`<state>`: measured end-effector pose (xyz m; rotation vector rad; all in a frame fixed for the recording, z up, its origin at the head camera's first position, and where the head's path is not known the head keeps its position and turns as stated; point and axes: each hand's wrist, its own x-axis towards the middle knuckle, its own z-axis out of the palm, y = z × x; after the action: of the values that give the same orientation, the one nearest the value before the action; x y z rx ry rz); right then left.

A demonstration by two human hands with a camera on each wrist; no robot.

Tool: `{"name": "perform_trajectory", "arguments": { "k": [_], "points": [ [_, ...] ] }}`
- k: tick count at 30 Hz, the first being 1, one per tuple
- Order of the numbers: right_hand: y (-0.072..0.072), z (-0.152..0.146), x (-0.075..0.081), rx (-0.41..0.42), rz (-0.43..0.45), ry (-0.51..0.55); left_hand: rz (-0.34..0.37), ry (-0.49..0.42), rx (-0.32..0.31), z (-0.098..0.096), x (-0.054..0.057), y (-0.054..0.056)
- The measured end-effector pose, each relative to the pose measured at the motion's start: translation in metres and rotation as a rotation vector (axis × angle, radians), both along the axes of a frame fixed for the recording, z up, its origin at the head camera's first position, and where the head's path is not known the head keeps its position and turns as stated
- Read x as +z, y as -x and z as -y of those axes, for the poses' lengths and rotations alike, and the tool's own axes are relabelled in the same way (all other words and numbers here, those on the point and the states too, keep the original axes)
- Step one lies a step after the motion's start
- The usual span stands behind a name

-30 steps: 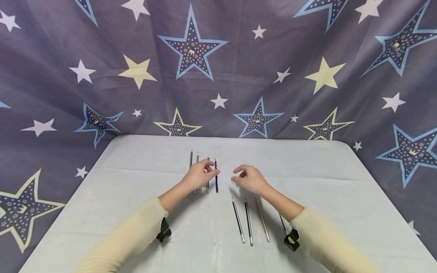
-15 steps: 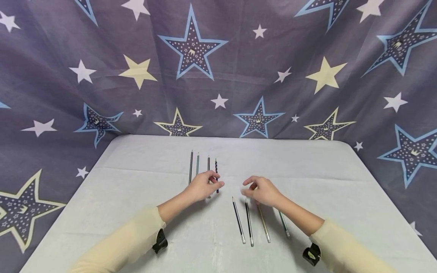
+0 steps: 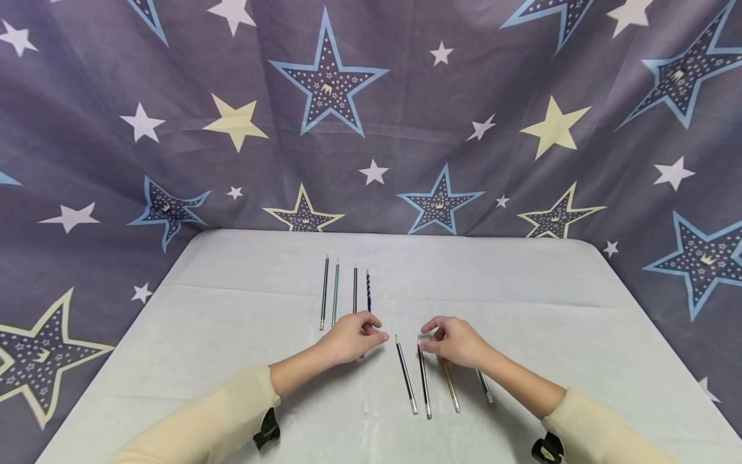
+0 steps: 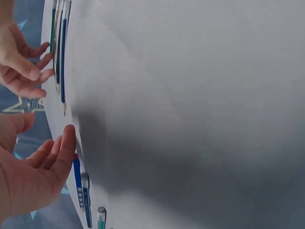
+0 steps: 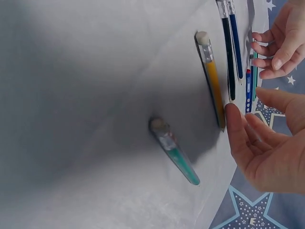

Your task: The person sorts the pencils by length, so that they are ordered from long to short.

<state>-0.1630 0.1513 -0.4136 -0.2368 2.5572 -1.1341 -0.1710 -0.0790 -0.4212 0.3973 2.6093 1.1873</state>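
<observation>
My left hand (image 3: 351,338) hovers with loosely bent fingers over the lower ends of the left-hand row, nearest the blue patterned pencil (image 3: 368,291). Beside that pencil lie a dark pencil (image 3: 355,289), a teal pencil (image 3: 335,293) and a black pencil (image 3: 324,293). Over the tips of the right-hand row is my right hand (image 3: 459,343), thumb and fingers apart and holding nothing. That row has a dark blue pencil (image 3: 406,377), a black pencil (image 3: 424,383), a yellow pencil (image 5: 213,86) and a green pencil (image 5: 181,164), the last two partly hidden by the hand in the head view.
All the pencils lie on a white-covered table (image 3: 232,258). Behind it hangs a grey curtain (image 3: 394,116) printed with stars. Black straps with small devices sit at both sleeve cuffs.
Both hands have come nearer to the body, the right one also shifting to the right. More of the left row's pencils now shows. The pencils have stayed where they lay.
</observation>
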Motion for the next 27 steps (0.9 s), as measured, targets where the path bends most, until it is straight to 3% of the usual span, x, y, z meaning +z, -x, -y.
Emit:
{"name": "perform_trajectory", "arguments": {
  "k": [7,15,27],
  "points": [
    [-0.008,0.002,-0.001,0.003,0.020,0.005,0.058,-0.052,-0.039,-0.009,-0.002,-0.008],
    [-0.014,0.004,-0.004,0.011,0.021,0.014,-0.057,0.063,-0.055,-0.023,-0.007,-0.011],
    [-0.018,0.016,-0.012,-0.006,-0.021,-0.029,-0.098,0.143,-0.046,-0.035,-0.014,-0.011]
  ]
}}
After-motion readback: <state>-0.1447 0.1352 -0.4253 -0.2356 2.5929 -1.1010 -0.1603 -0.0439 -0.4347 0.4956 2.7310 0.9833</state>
